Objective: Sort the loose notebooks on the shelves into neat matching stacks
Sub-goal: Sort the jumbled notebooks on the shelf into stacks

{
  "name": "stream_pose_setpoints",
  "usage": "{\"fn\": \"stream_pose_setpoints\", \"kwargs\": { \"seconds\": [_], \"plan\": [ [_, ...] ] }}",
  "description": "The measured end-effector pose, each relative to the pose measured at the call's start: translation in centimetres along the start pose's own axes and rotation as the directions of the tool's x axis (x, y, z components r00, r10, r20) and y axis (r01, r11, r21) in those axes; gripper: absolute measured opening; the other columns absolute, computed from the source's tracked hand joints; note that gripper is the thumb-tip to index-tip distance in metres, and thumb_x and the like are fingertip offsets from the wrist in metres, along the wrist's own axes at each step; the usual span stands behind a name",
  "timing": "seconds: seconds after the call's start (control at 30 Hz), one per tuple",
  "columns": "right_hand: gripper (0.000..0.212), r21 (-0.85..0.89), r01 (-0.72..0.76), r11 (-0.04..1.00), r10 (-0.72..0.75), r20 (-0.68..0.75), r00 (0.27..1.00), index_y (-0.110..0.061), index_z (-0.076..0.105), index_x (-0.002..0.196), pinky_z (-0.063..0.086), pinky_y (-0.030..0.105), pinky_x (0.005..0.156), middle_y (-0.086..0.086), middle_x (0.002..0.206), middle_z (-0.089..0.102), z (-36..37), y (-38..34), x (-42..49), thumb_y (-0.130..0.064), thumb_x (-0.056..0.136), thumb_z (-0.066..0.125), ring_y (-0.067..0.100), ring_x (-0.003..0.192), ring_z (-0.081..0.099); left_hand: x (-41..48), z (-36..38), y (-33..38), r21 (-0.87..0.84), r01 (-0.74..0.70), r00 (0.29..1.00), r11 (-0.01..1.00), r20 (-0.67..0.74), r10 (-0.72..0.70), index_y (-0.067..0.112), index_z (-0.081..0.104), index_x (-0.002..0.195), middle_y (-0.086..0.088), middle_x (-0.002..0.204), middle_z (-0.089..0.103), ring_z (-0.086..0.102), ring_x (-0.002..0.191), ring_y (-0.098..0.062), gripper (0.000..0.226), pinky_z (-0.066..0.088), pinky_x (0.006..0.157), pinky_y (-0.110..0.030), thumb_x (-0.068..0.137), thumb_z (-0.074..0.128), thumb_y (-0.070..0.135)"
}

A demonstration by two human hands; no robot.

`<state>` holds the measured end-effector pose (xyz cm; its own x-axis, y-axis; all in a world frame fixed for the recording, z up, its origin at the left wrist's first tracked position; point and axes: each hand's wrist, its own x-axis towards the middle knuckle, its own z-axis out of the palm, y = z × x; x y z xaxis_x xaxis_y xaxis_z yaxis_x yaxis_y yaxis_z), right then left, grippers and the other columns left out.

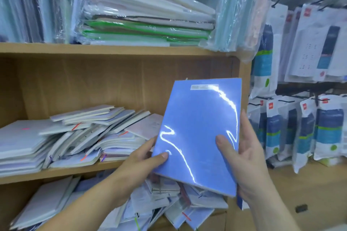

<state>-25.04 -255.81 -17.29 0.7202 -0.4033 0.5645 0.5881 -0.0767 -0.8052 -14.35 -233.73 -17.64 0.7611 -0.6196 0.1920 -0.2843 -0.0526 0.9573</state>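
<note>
- Head view: the person holds a blue notebook (197, 133) up in front of the wooden shelves, in the air and touching no shelf, with both hands on its lower half.
- Head view: the left hand (142, 157) clasps the lower left edge, thumb laid flat on the glossy cover and the other fingers hidden behind it.
- Head view: the right hand (242, 157) clasps the right edge, thumb pressed on the cover and fingers wrapped round the back; both hands are closed on the notebook, neither is free.
- Head view: the notebook's long axis runs nearly upright, leaning a little so the top tips to the right; the cover faces the person, and a small pale label (204, 86) sits near the top edge.
- Head view: the messy pile (90, 133) on the middle shelf (62, 171) lies to the left and slightly below the notebook, so the left hand is the nearer one to it.
- Head view: a second heap (169, 202) on the lower shelf lies directly beneath the notebook, partly hidden by it.
- Judgement: to join either pile, the notebook probably has to be turned from upright to flat; I see no blue match for it.
</note>
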Motion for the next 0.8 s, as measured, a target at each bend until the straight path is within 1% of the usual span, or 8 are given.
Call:
{"fn": "stream_pose_setpoints", "kwargs": {
  "seconds": [0.13,0.2,0.27,0.33,0.4,0.5,0.63,0.8],
  "plan": [
    [0.074,-0.233,-0.018,0.972,0.043,0.105,0.994,-0.047,0.017,0.156,0.043,0.002,0.086,-0.049,0.134,0.045,2.9,-0.2,-1.5,-0.024,0.099,0.060,-0.028,0.118,0.043,-4.1,-2.5,0.2,-0.004,-0.076,0.997,0.997,0.011,0.076,0.032,0.046,0.147,0.003,0.140,0.064,0.061,0.129,-0.021,0.057,0.046,0.109,-0.047,0.099,0.062,0.005],
    [0.077,-0.355,-0.061,0.933,0.135,0.188,0.973,-0.049,0.004,0.157,0.033,0.008,0.103,-0.045,0.150,0.027,4.5,0.0,-1.8,-0.039,0.100,0.054,-0.026,0.132,0.028,-6.6,-3.8,0.0,0.049,-0.100,0.995,0.994,-0.017,0.101,0.034,0.042,0.149,0.006,0.143,0.061,0.058,0.133,-0.018,0.056,0.043,0.113,-0.049,0.102,0.058,0.008],
    [0.072,-0.390,-0.048,0.920,0.179,0.306,0.935,-0.053,0.004,0.156,0.030,0.031,0.118,-0.036,0.159,0.020,6.6,0.1,-1.9,-0.045,0.101,0.050,-0.010,0.147,0.021,-9.0,-5.6,0.0,0.112,-0.118,0.987,0.987,-0.097,0.129,0.037,0.039,0.150,0.012,0.145,0.058,0.054,0.135,-0.013,0.056,0.041,0.115,-0.047,0.105,0.053,0.006],
    [0.057,-0.328,-0.025,0.944,0.154,0.373,0.915,-0.054,0.023,0.150,0.043,0.039,0.109,-0.031,0.148,0.044,9.4,0.6,-1.6,-0.034,0.104,0.050,-0.004,0.136,0.045,-11.2,-7.7,0.5,0.162,-0.129,0.976,0.978,-0.155,0.154,0.039,0.035,0.151,0.015,0.146,0.056,0.051,0.137,-0.009,0.059,0.039,0.116,-0.044,0.106,0.048,0.005],
    [0.052,-0.272,-0.017,0.962,0.123,0.378,0.918,-0.052,0.036,0.144,0.050,0.034,0.097,-0.025,0.134,0.059,12.6,0.9,-1.6,-0.023,0.104,0.052,0.000,0.122,0.060,-13.1,-10.2,0.7,0.169,-0.115,0.969,0.979,-0.200,0.148,0.041,0.035,0.152,0.015,0.145,0.057,0.054,0.135,-0.010,0.059,0.041,0.114,-0.042,0.106,0.049,0.006],
    [0.056,-0.192,-0.005,0.981,0.092,0.449,0.889,-0.052,0.040,0.143,0.051,0.046,0.100,-0.018,0.136,0.061,17.5,1.2,-1.7,-0.017,0.102,0.055,0.011,0.123,0.063,-15.7,-14.1,-0.1,0.100,-0.074,0.948,0.992,-0.302,0.101,0.033,0.040,0.151,0.006,0.141,0.062,0.059,0.131,-0.018,0.056,0.047,0.109,-0.044,0.104,0.054,0.006],
    [0.057,-0.122,-0.012,0.992,0.079,0.557,0.827,-0.047,0.047,0.137,0.058,0.027,0.089,-0.019,0.124,0.069,22.7,1.0,-2.3,-0.004,0.101,0.055,0.005,0.111,0.068,-19.0,-17.6,-1.7,-0.009,-0.039,0.919,0.999,-0.393,0.033,0.026,0.054,0.142,-0.005,0.137,0.066,0.063,0.127,-0.030,0.050,0.045,0.110,-0.055,0.098,0.059,0.003],
    [0.035,-0.095,-0.104,0.990,0.139,0.567,0.812,-0.028,0.058,0.131,0.061,0.037,0.086,-0.004,0.120,0.073,28.5,2.1,-2.2,-0.011,0.100,0.062,0.018,0.108,0.072,-21.6,-21.0,-0.9,-0.040,-0.057,0.836,0.998,-0.548,0.026,0.026,0.059,0.137,-0.002,0.130,0.070,0.067,0.120,-0.025,0.038,0.048,0.108,-0.050,0.103,0.059,0.010]
  ]
}}
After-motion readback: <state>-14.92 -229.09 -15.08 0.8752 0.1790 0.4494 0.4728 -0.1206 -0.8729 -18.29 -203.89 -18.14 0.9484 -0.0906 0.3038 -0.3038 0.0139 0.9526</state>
